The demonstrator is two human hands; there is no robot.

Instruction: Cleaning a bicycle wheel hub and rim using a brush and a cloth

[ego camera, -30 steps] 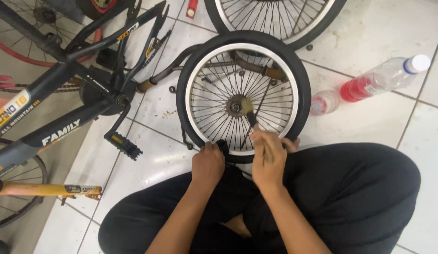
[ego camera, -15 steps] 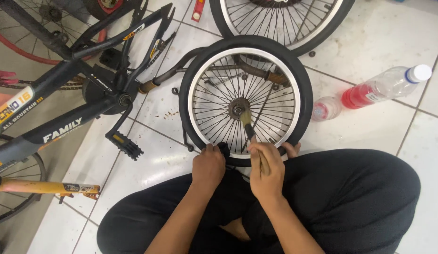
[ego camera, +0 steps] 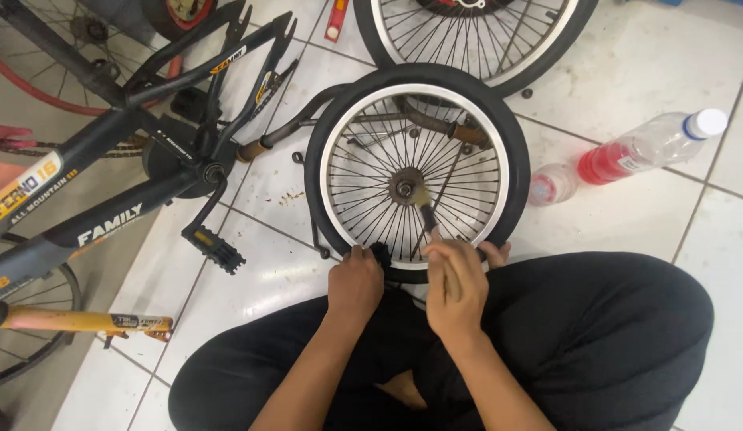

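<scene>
A small bicycle wheel [ego camera: 417,94] with a black tyre, silver rim and thin spokes stands upright on the tiled floor in front of my crossed legs. My left hand [ego camera: 354,281] grips the near edge of the tyre. My right hand [ego camera: 455,285] holds a small brush [ego camera: 425,209] whose bristles rest against the rusty hub [ego camera: 405,187] at the wheel's centre.
A black bicycle frame [ego camera: 140,172] with a pedal lies to the left. A second wheel [ego camera: 499,48] sits behind. A clear bottle with red liquid [ego camera: 643,146] lies at the right, beside a small bottle [ego camera: 551,183]. An orange-yellow tube [ego camera: 76,322] lies low left.
The brush tip has stayed on the hub with small strokes. My right hand shifted slightly right and down. My left hand kept its hold on the tyre.
</scene>
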